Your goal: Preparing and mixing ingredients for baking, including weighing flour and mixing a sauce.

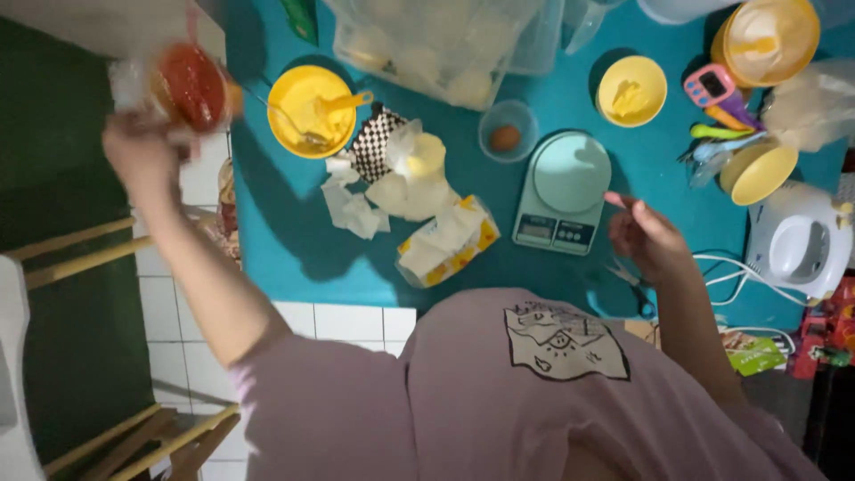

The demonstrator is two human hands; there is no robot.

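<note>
This is a home kitchen set up for baking. A teal work surface [267, 249] edged with white tiles [347, 322] carries a digital kitchen scale [563, 191], a white electric hand mixer [797, 242], yellow mixing bowls [312, 110] with batter and butter, a small glass bowl holding an egg [506, 130], pastel measuring spoons [726, 134] and a kitchen timer [710, 85]. Crumpled paper, an opened butter wrapper [448, 242] and wooden chair rails [76, 251] on a dark green floor give it a domestic, lived-in look rather than a commercial one.

Left hand [142, 151] raised far out (blurred), right hand [648, 236] curled low.
</note>
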